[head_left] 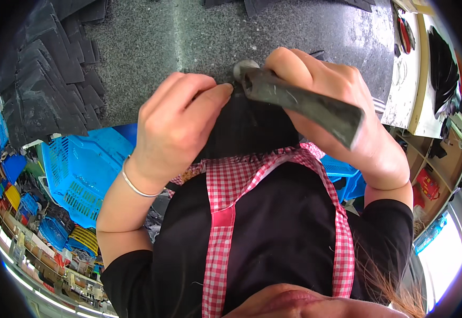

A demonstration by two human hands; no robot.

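Note:
My right hand point(334, 79) is closed round a hammer point(300, 100) with a dark metal head and a round, shiny face; most of its handle is hidden behind the head and my fingers. The round face is close to my left fingertips, over the work surface. My left hand point(175, 119) has its thumb and forefinger pinched together at the edge of a black flat piece point(252, 124). That piece lies at the near edge of the table, between my hands and the checked apron. I cannot tell whether the hammer face touches it.
A speckled dark stone tabletop point(141, 58) spreads ahead. Overlapping black flat pieces point(48, 74) are heaped at its left side. Blue plastic baskets point(77, 164) stand below the table's edge. At the right are a white ledge point(406, 79) and wooden shelves point(443, 164).

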